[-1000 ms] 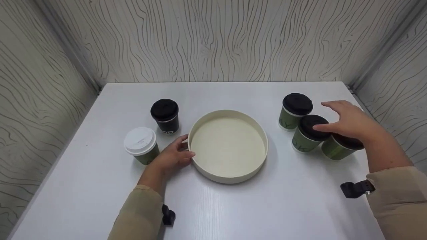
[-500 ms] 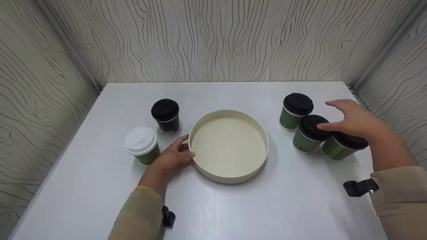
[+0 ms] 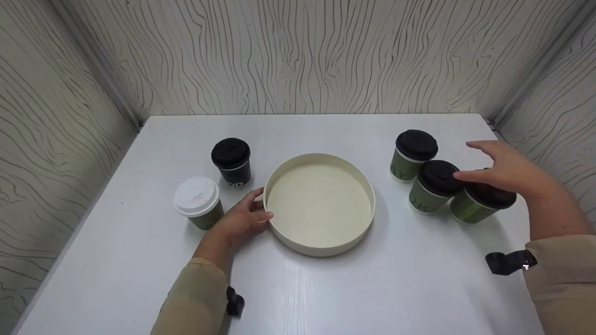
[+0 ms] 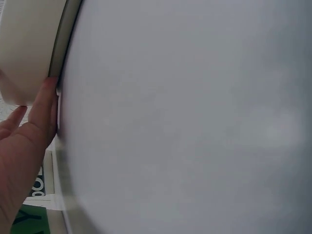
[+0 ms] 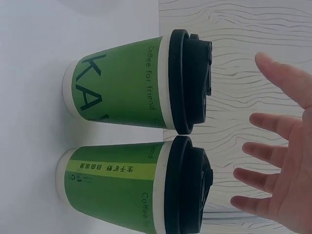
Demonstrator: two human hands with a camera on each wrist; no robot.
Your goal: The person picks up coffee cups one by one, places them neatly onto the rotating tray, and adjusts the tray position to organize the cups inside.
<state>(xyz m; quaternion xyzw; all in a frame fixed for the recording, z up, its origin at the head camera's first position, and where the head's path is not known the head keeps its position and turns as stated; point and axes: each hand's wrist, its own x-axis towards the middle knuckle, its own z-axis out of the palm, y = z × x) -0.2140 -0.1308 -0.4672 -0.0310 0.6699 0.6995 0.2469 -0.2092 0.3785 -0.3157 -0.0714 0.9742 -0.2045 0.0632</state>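
My left hand (image 3: 240,219) touches the left outer side of a round cream tray (image 3: 319,242), its fingers mostly straight; the left wrist view shows the fingertips against the tray wall (image 4: 29,44). With thumb and fingers spread, my right hand (image 3: 510,170) hovers over the rightmost green coffee cup (image 3: 472,209), partly covering its black lid. Another green cup with a black lid (image 3: 426,197) stands right beside it. In the right wrist view, the hand (image 5: 287,156) is apart from both cups' lids and holds nothing.
Behind those two stands a third green cup with a black lid (image 3: 405,165). Left of the tray are a black cup (image 3: 236,174) and a green cup with a white lid (image 3: 196,195), close to my left forearm. Patterned panels (image 3: 298,56) enclose the white table (image 3: 288,288).
My right hand has shifted a little to the right, from the middle green cup's lid toward the rightmost cup. The left hand, tray and cups stay in place.
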